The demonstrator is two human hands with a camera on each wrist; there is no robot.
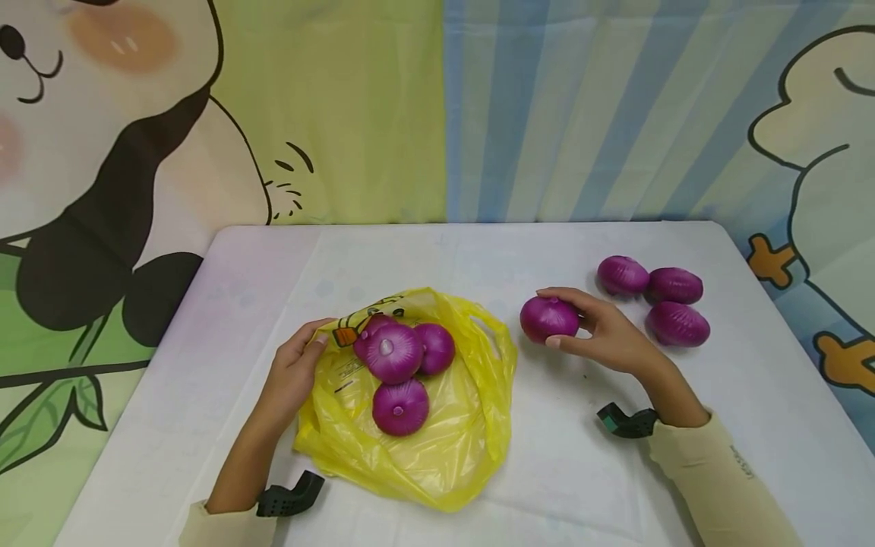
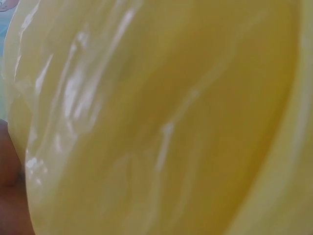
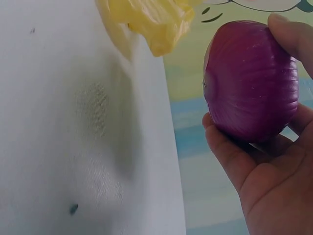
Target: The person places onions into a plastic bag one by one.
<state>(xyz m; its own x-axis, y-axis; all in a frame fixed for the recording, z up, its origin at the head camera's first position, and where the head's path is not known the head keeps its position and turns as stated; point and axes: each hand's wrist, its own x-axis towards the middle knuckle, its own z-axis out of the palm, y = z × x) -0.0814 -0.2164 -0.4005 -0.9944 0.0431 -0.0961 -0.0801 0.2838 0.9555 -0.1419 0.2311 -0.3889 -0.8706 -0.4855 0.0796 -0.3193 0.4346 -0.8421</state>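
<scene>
A yellow plastic bag [image 1: 444, 433] lies spread on the table with its mouth facing up, several purple onions [image 1: 400, 408] inside it. My left hand [image 1: 292, 372] pinches the bag's left rim between thumb and fingers. In the left wrist view the bag's film [image 2: 161, 117] fills nearly everything, and only a bit of the hand shows at the left edge. To the right of the bag, my right hand [image 1: 608, 330] grips a single purple onion [image 1: 549, 319]. The right wrist view shows this onion [image 3: 252, 81] between thumb and fingers, apart from the bag.
Three more purple onions [image 1: 677, 324] lie grouped at the table's right side, beyond my right hand. The white table [image 1: 547, 471] ends at a printed cloth backdrop [image 1: 369, 114]. A dark wrist device [image 1: 290, 495] sits on each forearm.
</scene>
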